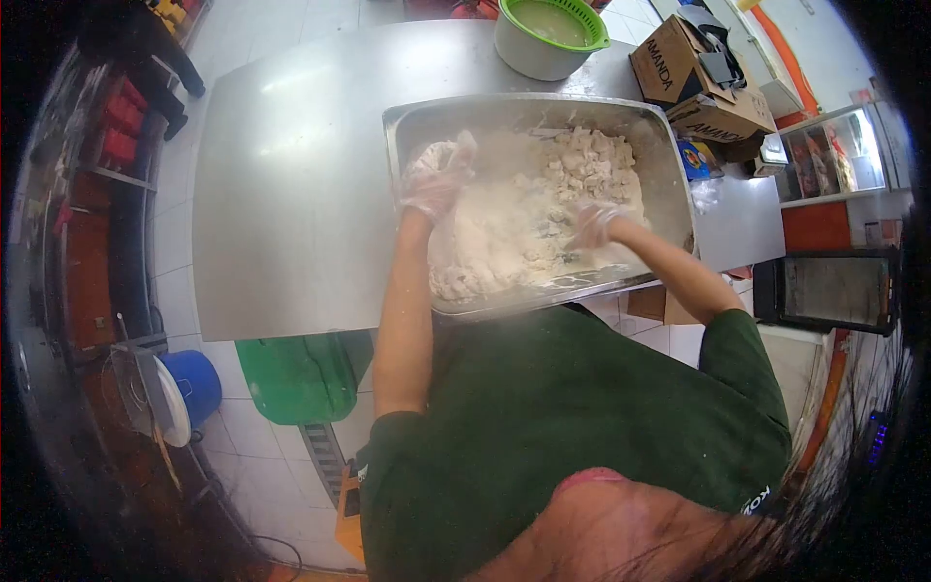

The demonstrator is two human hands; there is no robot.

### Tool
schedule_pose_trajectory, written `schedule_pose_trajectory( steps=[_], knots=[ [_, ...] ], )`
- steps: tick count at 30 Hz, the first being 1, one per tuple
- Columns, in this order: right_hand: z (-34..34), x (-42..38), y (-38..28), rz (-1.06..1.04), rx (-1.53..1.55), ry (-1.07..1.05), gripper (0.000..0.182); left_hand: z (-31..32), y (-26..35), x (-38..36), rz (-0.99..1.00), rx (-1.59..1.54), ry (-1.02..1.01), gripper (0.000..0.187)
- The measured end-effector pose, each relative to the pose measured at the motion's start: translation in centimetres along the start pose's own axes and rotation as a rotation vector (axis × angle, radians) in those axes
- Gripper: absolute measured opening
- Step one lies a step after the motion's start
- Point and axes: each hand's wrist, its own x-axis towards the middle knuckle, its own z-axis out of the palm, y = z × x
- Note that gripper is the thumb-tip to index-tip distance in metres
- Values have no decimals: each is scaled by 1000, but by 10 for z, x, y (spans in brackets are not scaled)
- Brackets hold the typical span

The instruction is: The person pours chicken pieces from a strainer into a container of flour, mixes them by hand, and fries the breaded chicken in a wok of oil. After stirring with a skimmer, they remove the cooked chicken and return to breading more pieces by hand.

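Note:
A deep steel tray (543, 100) holds loose white flour (495, 209) and several lumpy, flour-coated pieces (587, 160), heaped mainly at its far right. My left hand (436, 179), in a clear plastic glove, is at the tray's left side, over the flour. White flour coats its fingers, and I cannot make out whether a piece is in them. My right hand (593, 225), gloved too, is low among the coated pieces on the right and smeared by motion. Flour dust hazes the air above the tray.
The tray stands on a steel table (291, 194). Behind it is a white tub with a green strainer (548, 48). Cardboard boxes (698, 82) stand at the right. A green bin (296, 378) and a blue bucket (199, 383) are below at the left. Another person's legs (170, 78) show upper left.

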Motion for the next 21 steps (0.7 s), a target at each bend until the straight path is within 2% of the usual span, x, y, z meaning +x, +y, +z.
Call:
schedule_pose_trajectory(
  steps=[1,3,5,7,8,11,12,14,16,20,21],
  knots=[
    [-28,4,-27,47,164,-294,71,2,-6,3,-18,2,-8,50],
    [-21,17,-54,17,226,-316,66,3,-8,1,-44,12,-19,50],
    [8,38,-53,-19,287,-324,60,1,2,-2,-41,52,16,50],
    [56,77,-28,-455,821,-337,51,-2,5,-1,-52,47,-2,56],
    [30,71,-30,-348,677,-123,52,-3,4,-2,-69,32,-26,63],
    [-30,73,-47,62,246,422,53,-1,2,1,-92,15,11,66],
    [-32,88,-51,60,258,420,53,-1,2,0,-99,25,9,66],
    [-39,112,-64,91,315,133,54,-1,9,-2,-95,-129,28,50],
    [-54,113,-98,-78,430,249,54,1,3,3,-138,-174,21,50],
    [-3,162,-142,-108,267,213,53,-2,15,-4,-167,-252,38,52],
    [7,165,-145,-357,241,306,51,-2,17,-5,-171,-252,46,52]
  ],
)
